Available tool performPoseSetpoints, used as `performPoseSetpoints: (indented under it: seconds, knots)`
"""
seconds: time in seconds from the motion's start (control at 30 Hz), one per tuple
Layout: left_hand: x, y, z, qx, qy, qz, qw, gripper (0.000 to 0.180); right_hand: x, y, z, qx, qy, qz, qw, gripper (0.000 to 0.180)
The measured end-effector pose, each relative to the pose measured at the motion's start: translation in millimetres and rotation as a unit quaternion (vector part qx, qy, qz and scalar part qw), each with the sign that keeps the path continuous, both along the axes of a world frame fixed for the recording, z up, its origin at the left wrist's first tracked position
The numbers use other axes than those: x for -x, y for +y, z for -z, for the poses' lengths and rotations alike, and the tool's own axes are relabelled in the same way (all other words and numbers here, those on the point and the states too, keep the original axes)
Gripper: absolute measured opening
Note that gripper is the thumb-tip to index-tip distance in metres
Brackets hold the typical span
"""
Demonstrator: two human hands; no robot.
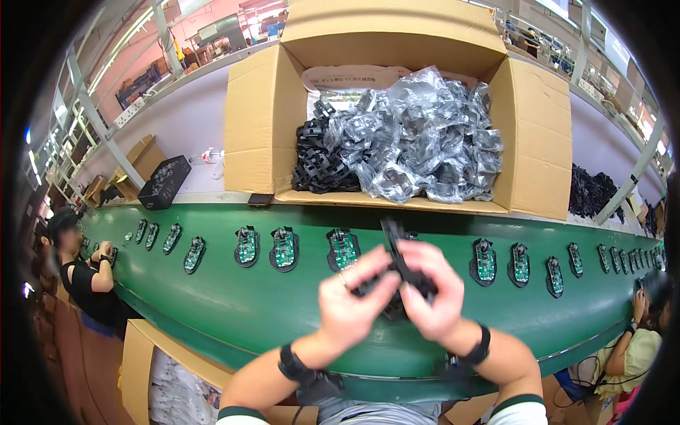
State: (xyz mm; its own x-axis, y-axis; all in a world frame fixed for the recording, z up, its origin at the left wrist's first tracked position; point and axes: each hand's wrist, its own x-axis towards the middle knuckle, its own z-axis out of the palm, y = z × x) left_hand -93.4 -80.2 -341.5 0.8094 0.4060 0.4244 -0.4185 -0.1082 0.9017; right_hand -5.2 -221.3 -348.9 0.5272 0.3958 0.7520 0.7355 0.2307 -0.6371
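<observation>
Both hands are raised over the green belt [234,312], holding one black plastic part [392,237] between them. My left hand [348,301] pinches it from the left with thumb and fingers. My right hand [438,290] grips its right side, and the fingers cover much of it. Motion blurs the part, so its exact kind does not show. Just beyond my left fingers lies a green circuit board in a black shell [343,249]. Beneath the hands another dark piece [394,307] partly shows. Each wrist wears a black band.
Several black shells with green boards [285,249] line the belt to both sides. Behind it stands an open cardboard box [538,142] of black parts, many bagged [425,142]. A black bin [165,183] is at left. One person [88,273] works at far left, another [630,347] at right.
</observation>
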Motion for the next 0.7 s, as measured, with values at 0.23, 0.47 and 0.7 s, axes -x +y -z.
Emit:
performPoseSetpoints:
  seconds: [0.23, 0.47, 0.7]
  knots:
    - [-145.5, 133.3, -77.0, 0.2, -0.109, -0.098, 0.969, 0.036, -114.7, 179.1, -103.5, -0.08, 0.194, -0.131, 0.969, 0.03]
    - [-167.2, 222.1, -40.3, 0.046, 0.099, -0.188, 0.976, 0.06, -164.1, 237.1, -100.7, -0.024, 0.345, -0.194, 0.918, 0.094]
    - [-69.3, 172.6, 7.4, -0.257, 0.043, -0.212, 0.942, 0.041, -101.8, 53.8, -38.5, 0.053, 0.079, -0.148, 0.984, 0.024]
